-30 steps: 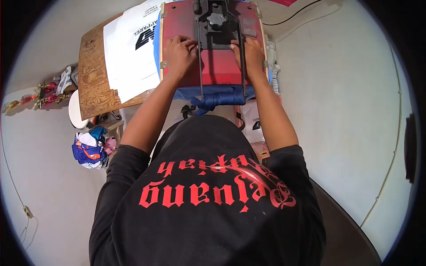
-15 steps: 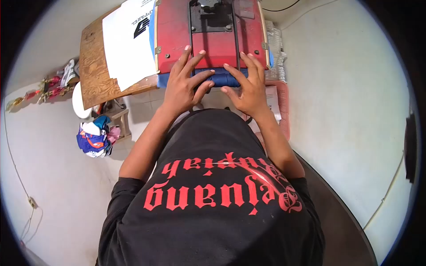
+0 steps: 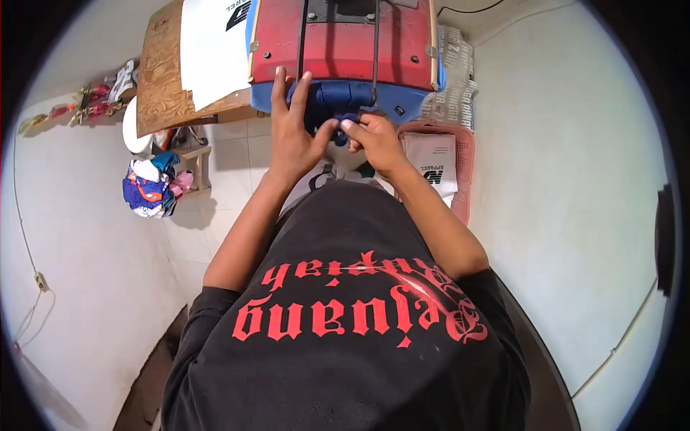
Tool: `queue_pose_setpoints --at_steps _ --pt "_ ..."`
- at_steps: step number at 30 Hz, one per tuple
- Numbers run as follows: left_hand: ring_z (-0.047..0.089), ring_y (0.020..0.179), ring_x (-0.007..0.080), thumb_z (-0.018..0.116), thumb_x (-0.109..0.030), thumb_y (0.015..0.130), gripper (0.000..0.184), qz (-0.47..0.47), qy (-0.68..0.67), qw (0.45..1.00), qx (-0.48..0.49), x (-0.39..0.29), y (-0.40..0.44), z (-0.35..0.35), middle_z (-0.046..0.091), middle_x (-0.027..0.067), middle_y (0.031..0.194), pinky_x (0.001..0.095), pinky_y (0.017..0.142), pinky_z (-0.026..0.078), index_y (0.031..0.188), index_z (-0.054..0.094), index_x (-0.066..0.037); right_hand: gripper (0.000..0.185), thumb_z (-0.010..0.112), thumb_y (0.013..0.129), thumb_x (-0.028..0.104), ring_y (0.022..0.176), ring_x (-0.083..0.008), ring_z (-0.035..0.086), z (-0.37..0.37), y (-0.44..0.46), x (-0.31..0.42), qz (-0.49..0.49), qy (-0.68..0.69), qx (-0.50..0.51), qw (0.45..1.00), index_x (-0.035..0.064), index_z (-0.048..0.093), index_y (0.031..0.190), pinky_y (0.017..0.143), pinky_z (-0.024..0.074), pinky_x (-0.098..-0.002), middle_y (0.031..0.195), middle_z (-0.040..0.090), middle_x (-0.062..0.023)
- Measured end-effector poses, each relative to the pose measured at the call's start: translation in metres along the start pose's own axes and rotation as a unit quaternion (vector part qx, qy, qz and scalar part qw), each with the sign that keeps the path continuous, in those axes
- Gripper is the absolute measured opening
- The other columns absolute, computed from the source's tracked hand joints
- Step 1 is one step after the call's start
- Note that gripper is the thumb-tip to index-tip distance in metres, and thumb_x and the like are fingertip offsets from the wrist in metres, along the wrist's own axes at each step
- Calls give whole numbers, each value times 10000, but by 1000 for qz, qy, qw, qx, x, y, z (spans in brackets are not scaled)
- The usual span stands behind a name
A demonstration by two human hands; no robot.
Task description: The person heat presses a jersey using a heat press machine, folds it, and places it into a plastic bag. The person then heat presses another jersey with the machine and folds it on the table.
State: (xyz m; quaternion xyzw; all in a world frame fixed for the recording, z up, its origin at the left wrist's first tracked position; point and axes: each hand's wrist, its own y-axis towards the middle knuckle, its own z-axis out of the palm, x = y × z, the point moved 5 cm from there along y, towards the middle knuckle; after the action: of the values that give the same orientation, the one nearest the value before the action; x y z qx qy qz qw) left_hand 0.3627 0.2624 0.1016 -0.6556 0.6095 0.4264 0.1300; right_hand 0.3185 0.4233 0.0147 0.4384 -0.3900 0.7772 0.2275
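Observation:
A red heat press with dark metal bars stands in front of me, and blue fabric sticks out from under its red plate. A bunched navy part of the cloth hangs at the front edge. My left hand has its index and middle fingers stretched up towards the plate's front edge. Its thumb lies by the navy cloth; the other fingers are partly hidden. My right hand is closed, pinching a bit of navy cloth between thumb and fingers.
A wooden table with a white printed sheet stands left of the press. A pink basket holds a printed white packet at right. Clothes are heaped at lower left. Printed plastic bags lie beside the wall.
My right hand has come off the plate's edge, moved down and left, and closed on the navy cloth. My left hand stays at the edge. The view has shifted, showing more blue fabric.

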Motion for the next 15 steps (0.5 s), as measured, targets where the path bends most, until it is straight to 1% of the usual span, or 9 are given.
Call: queue_pose_setpoints --at_steps 2,3,4,6,9,12,13,15 --pt "329 1501 502 798 -129 804 830 13 -24 999 33 -5 -5 1 197 314 1668 532 1202 336 1561 462 -81 192 646 1040 224 657 -57 516 3 -16 17 -2 25 -8 1000 52 658 955 620 443 -250 751 574 33" --pt "299 1514 518 757 -113 815 828 24 -23 998 61 -7 -8 0 187 317 1668 538 1218 311 1577 436 -79 185 631 1041 214 643 -55 516 4 -23 32 -26 38 -18 999 49 664 965 619 442 -242 735 568 35" --pt "296 1517 520 744 -113 816 800 13 -27 998 64 -6 -12 2 194 323 1664 543 1219 309 1563 459 -74 175 619 1040 212 639 -62 525 -2 -24 36 -23 22 -30 999 64 653 954 619 446 -241 725 571 36" --pt "311 1507 507 760 -159 817 766 -6 -39 999 28 -5 -13 0 191 328 1664 539 1195 343 1540 511 -124 184 620 1045 233 619 -77 523 -4 -28 48 37 56 -20 998 85 637 936 639 466 -254 709 576 33" --pt "335 1498 465 797 -224 803 748 35 19 999 -27 -2 -12 2 259 297 1650 546 1174 336 1512 561 -202 202 613 1058 250 651 -107 552 9 -30 67 86 175 -17 981 88 616 937 675 494 -265 737 596 9" --pt "368 1480 405 827 -268 777 726 102 176 979 -25 -20 5 0 356 222 1626 543 1167 296 1470 609 -265 222 610 1065 268 731 -136 604 25 -20 77 -32 175 13 984 78 602 949 717 517 -282 787 626 -21" --pt "407 1450 372 830 -279 780 644 99 180 978 -20 -18 12 3 448 151 1576 557 1155 268 1401 662 -275 228 641 1045 239 836 -168 647 23 -18 73 -39 162 39 985 15 630 1082 763 535 -309 932 655 -62" --pt "428 1421 365 825 -282 797 586 117 170 978 -4 -4 23 3 474 136 1552 556 1137 292 1365 680 -267 287 670 1023 215 887 -175 663 29 -23 83 -150 5 -44 988 -10 630 1196 788 544 -319 1066 658 -94"
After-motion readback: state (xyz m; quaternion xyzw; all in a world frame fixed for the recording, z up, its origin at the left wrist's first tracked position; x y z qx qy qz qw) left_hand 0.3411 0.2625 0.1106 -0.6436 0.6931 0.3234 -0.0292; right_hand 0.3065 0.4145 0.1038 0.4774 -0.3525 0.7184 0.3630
